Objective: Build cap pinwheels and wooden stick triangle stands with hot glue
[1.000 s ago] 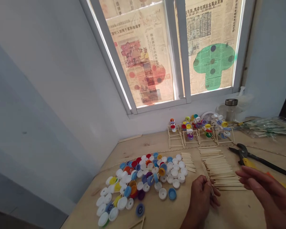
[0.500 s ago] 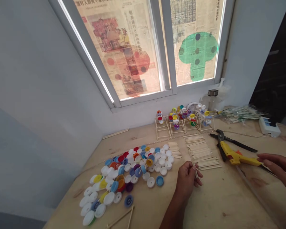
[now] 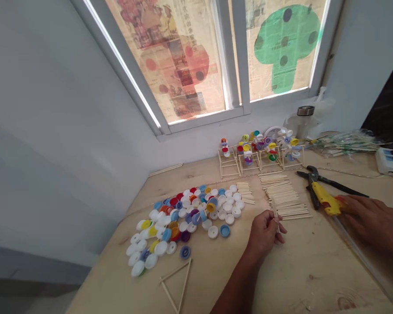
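Glue gun (image 3: 325, 199) now lies partly under the right hand (image 3: 375, 220).

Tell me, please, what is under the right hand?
The yellow glue gun extends beneath the right hand. Its front shows; the part under the hand is covered, and whether the hand grips it cannot be seen.

The left forearm (image 3: 237, 279), bare, slants up from the bottom edge toward the right, in line with an almost straight left wrist (image 3: 253, 256). The left hand (image 3: 263, 233) has its back toward the viewer, thumb and forefinger brought together in a pinch, the other fingers (image 3: 281, 239) curled beneath with their tips showing. Well apart from it, the right hand (image 3: 376, 224) reaches in from the right edge, palm down and knuckles up, its underside hidden.
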`<move>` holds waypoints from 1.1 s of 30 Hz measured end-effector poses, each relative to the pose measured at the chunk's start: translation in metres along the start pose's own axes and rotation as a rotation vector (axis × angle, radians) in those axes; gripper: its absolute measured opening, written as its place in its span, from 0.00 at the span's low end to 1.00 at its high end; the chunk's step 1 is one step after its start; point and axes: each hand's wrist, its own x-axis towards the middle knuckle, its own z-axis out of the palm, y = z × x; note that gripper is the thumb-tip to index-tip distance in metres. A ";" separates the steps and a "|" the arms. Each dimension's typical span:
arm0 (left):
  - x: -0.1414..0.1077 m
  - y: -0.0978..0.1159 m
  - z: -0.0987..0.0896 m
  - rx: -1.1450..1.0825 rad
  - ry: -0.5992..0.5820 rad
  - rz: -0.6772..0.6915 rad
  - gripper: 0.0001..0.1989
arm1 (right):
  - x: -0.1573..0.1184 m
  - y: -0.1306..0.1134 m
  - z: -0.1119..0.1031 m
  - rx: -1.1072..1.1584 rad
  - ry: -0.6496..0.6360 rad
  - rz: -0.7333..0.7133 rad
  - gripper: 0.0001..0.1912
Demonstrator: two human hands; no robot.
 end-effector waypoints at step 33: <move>0.006 -0.003 -0.008 -0.075 -0.050 0.002 0.15 | 0.034 -0.068 -0.050 1.279 -0.044 0.675 0.17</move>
